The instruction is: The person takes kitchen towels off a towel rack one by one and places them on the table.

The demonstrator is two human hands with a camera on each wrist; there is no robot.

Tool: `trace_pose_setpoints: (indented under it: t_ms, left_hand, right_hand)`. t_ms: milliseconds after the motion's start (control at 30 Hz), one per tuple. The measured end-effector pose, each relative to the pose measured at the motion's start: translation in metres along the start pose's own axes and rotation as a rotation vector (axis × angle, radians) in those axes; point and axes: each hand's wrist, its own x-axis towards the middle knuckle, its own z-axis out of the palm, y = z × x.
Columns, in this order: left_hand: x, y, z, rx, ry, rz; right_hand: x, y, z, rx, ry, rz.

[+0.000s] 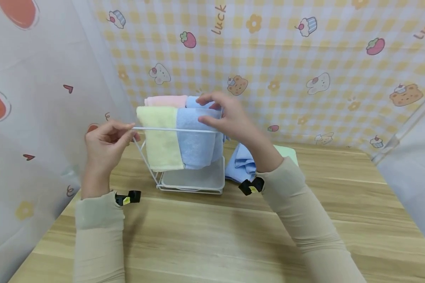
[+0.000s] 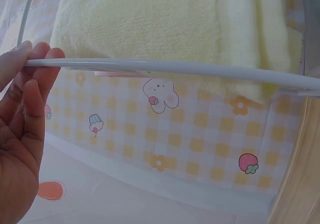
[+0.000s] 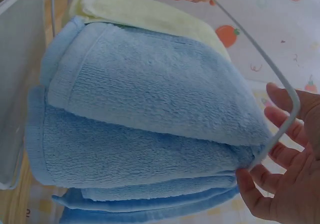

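Observation:
A white wire rack (image 1: 152, 128) carries folded towels over its top bars: a yellow towel (image 1: 161, 137) and a blue towel (image 1: 198, 137) in front, a pink towel (image 1: 166, 101) and more blue behind. My left hand (image 1: 108, 143) pinches the rack's front left top corner between thumb and fingers, also plain in the left wrist view. At the opposite top corner is my right hand (image 1: 230, 118), fingers spread and bent, thumb apart from them. In the right wrist view its fingers (image 3: 255, 196) lie right at the white bar and the edge of the blue towels.
A pale tray (image 1: 198, 179) sits in the base of the rack. To the right, a blue cloth (image 1: 239, 165) and a light green cloth (image 1: 287, 152) lie on the wooden table (image 1: 205, 236), partly behind my right wrist. A printed yellow-checked curtain (image 1: 290, 59) hangs close behind.

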Motion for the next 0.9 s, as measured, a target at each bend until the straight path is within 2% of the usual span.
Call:
trace_pose_setpoints:
  t_ms: [133,333,567,800,900]
  left_hand:
    - [-0.0026,-0.0025,0.0007,-0.026,0.011,0.0]
    - [-0.0034,-0.0039,0.0033,-0.03,0.036,-0.01]
    - [-0.002,-0.0027,0.0061,-0.033,0.027,0.0]
    - [-0.0024,-0.0017,0.0066,-0.019,0.027,-0.017]
    - [-0.0019,0.0001,0.0062,0.053,0.021,-0.031]
  right_hand:
    - [0.001,-0.0001,0.0042,-0.072,-0.021,0.053]
    - [0.001,-0.0003,0.0025,-0.098,-0.056,0.091]
    - [0.0054,-0.0003,0.0014,-0.189,-0.091,0.131]
    - [0.0068,-0.0012,0.0045,-0.25,-0.065,0.113]
    - [0.0057,-0.0019,0.0051,-0.273,-0.042,0.084]
